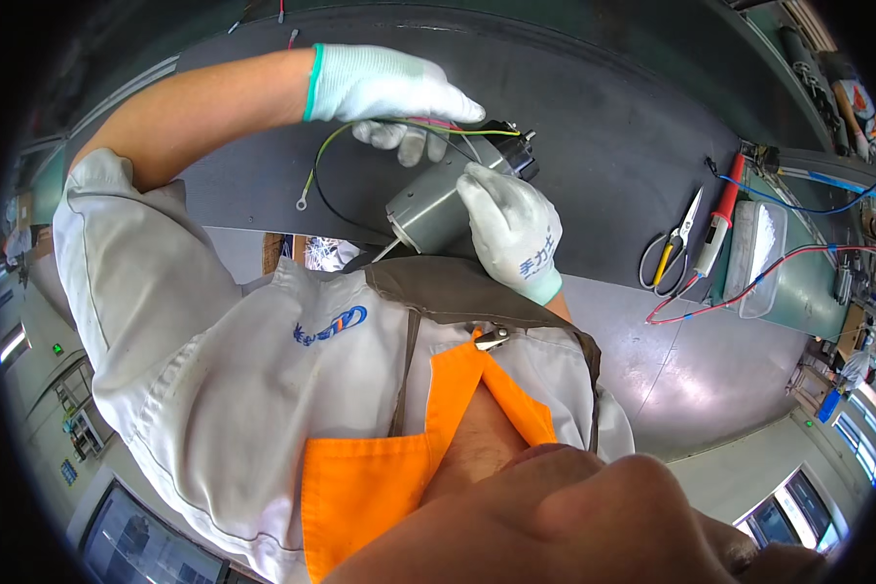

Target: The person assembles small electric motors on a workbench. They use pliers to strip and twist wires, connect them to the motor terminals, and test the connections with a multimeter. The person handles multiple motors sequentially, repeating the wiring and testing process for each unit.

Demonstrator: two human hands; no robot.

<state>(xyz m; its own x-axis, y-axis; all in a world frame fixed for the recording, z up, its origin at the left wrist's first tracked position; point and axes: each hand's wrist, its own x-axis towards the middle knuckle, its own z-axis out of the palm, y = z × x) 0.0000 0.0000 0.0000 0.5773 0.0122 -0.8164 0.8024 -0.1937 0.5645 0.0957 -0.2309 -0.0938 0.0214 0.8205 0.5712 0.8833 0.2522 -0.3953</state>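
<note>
A grey cylindrical motor (428, 209) lies tilted on the dark bench top near its front edge, its black end cap (522, 154) toward the far right. My left hand (394, 92), in a white glove with a green cuff, reaches over from the left. Its fingers curl around wires beside the motor's upper end. A yellow-green wire (329, 148) loops out from them to a ring terminal (302, 203), and a dark wire (323, 195) hangs alongside. My right hand (516, 229), also gloved, grips the motor's right side with bent fingers; its fingertips are partly hidden.
To the right lie scissors (674, 243) with black handles, a red-handled soldering iron (720, 216) and a clear plastic box (754, 258). A red cable (798, 251) and a blue cable (808, 206) run to the right edge. Small red-sleeved terminals (293, 37) rest at the far left.
</note>
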